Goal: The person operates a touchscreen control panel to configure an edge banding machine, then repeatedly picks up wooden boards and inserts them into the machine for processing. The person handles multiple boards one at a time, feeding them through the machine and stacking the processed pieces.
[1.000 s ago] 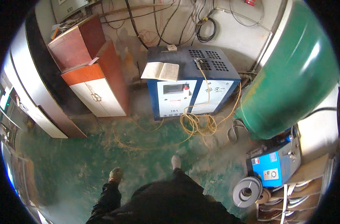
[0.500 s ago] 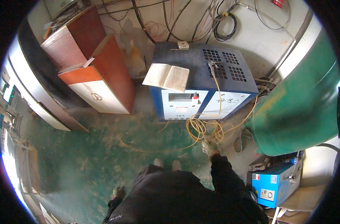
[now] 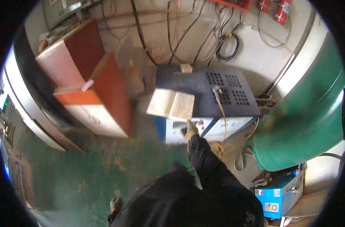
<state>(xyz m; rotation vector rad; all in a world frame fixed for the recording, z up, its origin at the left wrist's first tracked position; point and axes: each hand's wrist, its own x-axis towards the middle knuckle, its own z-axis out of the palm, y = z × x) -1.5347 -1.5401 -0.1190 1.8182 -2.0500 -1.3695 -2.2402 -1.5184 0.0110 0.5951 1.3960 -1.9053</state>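
Observation:
My right hand (image 3: 190,132), in a light work glove, reaches up to the front of a dark blue and white machine cabinet (image 3: 197,77). Its fingers look apart and hold nothing visible, though motion blurs them. The fingertips are just below the lower edge of an open notebook (image 3: 171,103) lying on the cabinet's top front edge; whether they touch it I cannot tell. A small red knob (image 3: 199,125) shows on the front panel beside the hand. My left hand (image 3: 115,204), also gloved, hangs low at the left with fingers loosely apart, nothing in it.
Right of my arm lies a coiled yellow hose (image 3: 218,149), mostly hidden by my sleeve; it runs up to an air gun (image 3: 217,91) on the cabinet. A large green tank (image 3: 301,125) and a blue box-shaped unit (image 3: 271,200) stand right. Wooden cabinets (image 3: 115,98) stand left.
My right hand has left the coiled yellow hose and moved up and left to the cabinet front, below the notebook. The view has tilted upward. My left hand still hangs low.

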